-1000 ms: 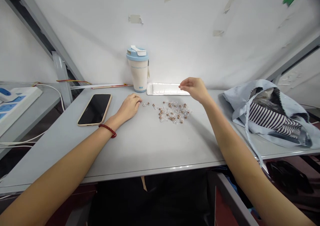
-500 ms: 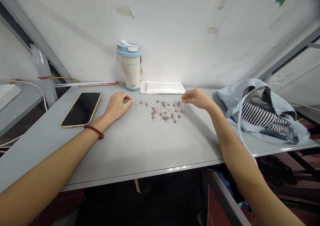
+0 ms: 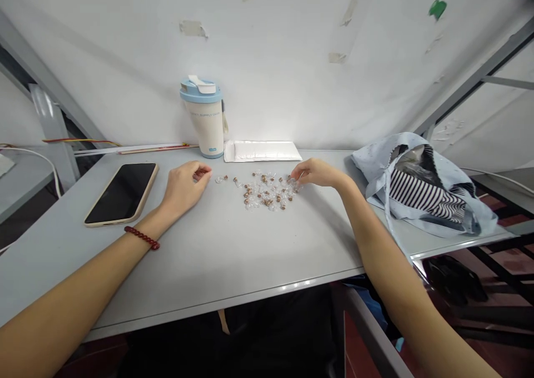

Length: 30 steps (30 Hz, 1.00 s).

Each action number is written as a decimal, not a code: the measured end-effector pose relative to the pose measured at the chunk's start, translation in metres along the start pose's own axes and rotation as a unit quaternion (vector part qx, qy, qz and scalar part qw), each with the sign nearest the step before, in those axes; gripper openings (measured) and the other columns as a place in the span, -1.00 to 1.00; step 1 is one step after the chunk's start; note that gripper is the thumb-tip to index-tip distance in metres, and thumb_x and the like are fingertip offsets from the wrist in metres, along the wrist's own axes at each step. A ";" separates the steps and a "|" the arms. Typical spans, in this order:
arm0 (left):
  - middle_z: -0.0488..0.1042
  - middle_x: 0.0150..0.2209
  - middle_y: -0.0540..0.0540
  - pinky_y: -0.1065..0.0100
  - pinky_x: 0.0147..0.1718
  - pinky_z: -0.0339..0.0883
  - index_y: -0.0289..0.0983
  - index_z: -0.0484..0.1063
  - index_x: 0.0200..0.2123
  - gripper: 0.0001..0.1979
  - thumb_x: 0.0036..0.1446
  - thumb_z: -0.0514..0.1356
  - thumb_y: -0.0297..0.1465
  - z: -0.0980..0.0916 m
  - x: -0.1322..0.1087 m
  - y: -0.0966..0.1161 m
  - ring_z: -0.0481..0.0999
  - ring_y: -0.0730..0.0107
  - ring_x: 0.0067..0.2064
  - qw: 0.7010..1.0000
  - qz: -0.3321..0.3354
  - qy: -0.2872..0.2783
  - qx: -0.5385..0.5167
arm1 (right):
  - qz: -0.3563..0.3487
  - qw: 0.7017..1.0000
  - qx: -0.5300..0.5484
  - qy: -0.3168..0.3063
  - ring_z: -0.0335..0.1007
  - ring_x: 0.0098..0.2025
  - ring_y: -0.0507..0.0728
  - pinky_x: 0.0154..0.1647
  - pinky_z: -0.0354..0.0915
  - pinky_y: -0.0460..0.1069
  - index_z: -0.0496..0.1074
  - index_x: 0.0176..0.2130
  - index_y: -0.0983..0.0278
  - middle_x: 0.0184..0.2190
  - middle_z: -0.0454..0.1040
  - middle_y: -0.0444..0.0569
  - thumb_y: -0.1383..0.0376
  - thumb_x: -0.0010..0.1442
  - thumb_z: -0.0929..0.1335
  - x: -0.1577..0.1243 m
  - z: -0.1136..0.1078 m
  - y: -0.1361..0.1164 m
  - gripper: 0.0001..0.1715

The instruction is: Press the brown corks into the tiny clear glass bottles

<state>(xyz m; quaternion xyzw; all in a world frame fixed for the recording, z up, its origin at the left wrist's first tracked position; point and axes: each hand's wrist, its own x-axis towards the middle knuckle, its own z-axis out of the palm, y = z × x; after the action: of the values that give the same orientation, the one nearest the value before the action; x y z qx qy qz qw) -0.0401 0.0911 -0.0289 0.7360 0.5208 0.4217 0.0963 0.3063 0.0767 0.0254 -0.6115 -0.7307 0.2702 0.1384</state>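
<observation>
A heap of tiny clear glass bottles with cork stoppers [image 3: 267,191] lies on the grey table [image 3: 233,250], with two strays [image 3: 227,179] to its left. My left hand [image 3: 183,184], a red bead bracelet [image 3: 142,237] on its wrist, rests on the table left of the strays. Its fingers are curled and thumb and forefinger are pinched together; what they hold is too small to make out. My right hand [image 3: 315,173] is down at the heap's right edge, fingertips bunched among the bottles.
A phone [image 3: 122,193] lies face up at the left. A lidded blue and cream cup [image 3: 205,119] and a white padded envelope [image 3: 262,151] stand against the wall. A light blue cloth bag with a striped garment [image 3: 421,186] lies at the right.
My right hand dropped from above the envelope to the right edge of the bottle heap. My left hand stayed put, its fingers curling tighter. The view swung right.
</observation>
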 end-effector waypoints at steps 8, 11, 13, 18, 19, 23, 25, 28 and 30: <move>0.60 -0.34 -0.06 0.17 -0.21 0.43 -0.14 0.48 -0.39 -0.89 0.06 0.18 -0.26 0.000 -0.001 0.000 0.54 0.18 -0.31 1.000 0.009 -0.001 -0.012 | -0.049 0.996 0.025 0.074 0.42 -0.35 0.10 -0.32 0.27 0.00 0.53 -0.43 0.23 -0.43 0.53 -0.08 0.33 -0.02 0.39 -0.001 0.004 -0.006 -0.93; 0.61 -0.32 -0.06 0.17 -0.19 0.45 -0.14 0.49 -0.35 -0.88 0.06 0.20 -0.26 0.000 -0.001 0.004 0.55 0.17 -0.28 1.000 0.005 -0.007 -0.027 | -0.081 0.993 0.065 0.054 0.42 -0.36 0.10 -0.33 0.27 0.00 0.53 -0.42 0.22 -0.44 0.53 -0.10 0.28 0.01 0.40 -0.004 0.009 -0.015 -0.92; 0.61 -0.32 -0.06 0.17 -0.19 0.45 -0.15 0.50 -0.32 -0.87 0.06 0.22 -0.26 0.000 -0.002 0.006 0.56 0.17 -0.27 0.999 -0.003 -0.007 -0.035 | -0.087 0.993 0.080 0.013 0.41 -0.38 0.09 -0.37 0.25 -0.01 0.53 -0.42 0.21 -0.46 0.53 -0.11 0.29 0.00 0.40 -0.007 0.013 -0.021 -0.92; 0.61 -0.36 -0.06 0.18 -0.21 0.44 -0.16 0.48 -0.36 -0.88 0.02 0.28 -0.27 -0.001 -0.002 0.009 0.56 0.18 -0.31 0.999 -0.028 -0.008 -0.035 | -0.111 0.991 0.053 -0.048 0.32 -0.45 0.04 -0.42 0.18 -0.03 0.55 -0.44 0.21 -0.48 0.52 -0.14 0.37 -0.03 0.36 -0.008 0.020 -0.029 -0.86; 0.61 -0.37 -0.06 0.18 -0.21 0.43 -0.16 0.48 -0.38 -0.89 0.02 0.28 -0.26 -0.001 -0.003 0.009 0.56 0.18 -0.33 0.999 -0.029 -0.009 -0.031 | -0.115 0.991 0.046 -0.058 0.33 -0.45 0.04 -0.41 0.19 -0.03 0.56 -0.44 0.21 -0.47 0.53 -0.14 0.38 -0.03 0.35 -0.008 0.020 -0.029 -0.84; 0.60 -0.39 -0.05 0.19 -0.23 0.42 -0.16 0.48 -0.42 -0.89 0.03 0.28 -0.26 0.000 -0.003 0.009 0.55 0.19 -0.35 0.999 -0.026 -0.012 -0.028 | -0.116 0.989 0.008 -0.093 0.37 -0.39 0.06 -0.38 0.20 -0.03 0.57 -0.44 0.20 -0.43 0.55 -0.12 0.40 -0.04 0.35 -0.008 0.018 -0.028 -0.82; 0.60 -0.39 -0.05 0.20 -0.23 0.42 -0.16 0.48 -0.42 -0.89 0.02 0.28 -0.26 0.000 -0.003 0.008 0.54 0.19 -0.34 0.999 -0.023 -0.011 -0.028 | -0.110 0.989 -0.004 -0.100 0.38 -0.39 0.07 -0.38 0.20 -0.03 0.57 -0.45 0.20 -0.43 0.56 -0.12 0.40 -0.04 0.36 -0.008 0.016 -0.028 -0.83; 0.61 -0.39 -0.03 0.21 -0.24 0.43 -0.15 0.49 -0.41 -0.90 0.02 0.27 -0.26 0.001 -0.003 0.007 0.54 0.19 -0.35 0.999 -0.014 -0.008 -0.029 | -0.108 0.990 -0.008 -0.091 0.38 -0.39 0.07 -0.38 0.21 -0.04 0.57 -0.43 0.21 -0.42 0.56 -0.11 0.40 -0.02 0.35 -0.010 0.016 -0.029 -0.82; 0.61 -0.39 -0.02 0.21 -0.23 0.44 -0.15 0.49 -0.41 -0.89 0.02 0.26 -0.26 0.000 -0.003 0.009 0.55 0.20 -0.35 1.000 -0.014 -0.011 -0.024 | -0.115 0.991 -0.007 -0.064 0.39 -0.37 0.06 -0.39 0.22 -0.05 0.57 -0.39 0.22 -0.38 0.57 -0.10 0.40 0.00 0.35 -0.010 0.018 -0.031 -0.81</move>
<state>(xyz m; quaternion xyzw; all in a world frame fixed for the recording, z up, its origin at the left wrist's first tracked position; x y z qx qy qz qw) -0.0346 0.0846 -0.0256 0.7305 0.5197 0.4249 0.1254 0.2736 0.0594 0.0300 -0.5055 -0.8056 0.2859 0.1170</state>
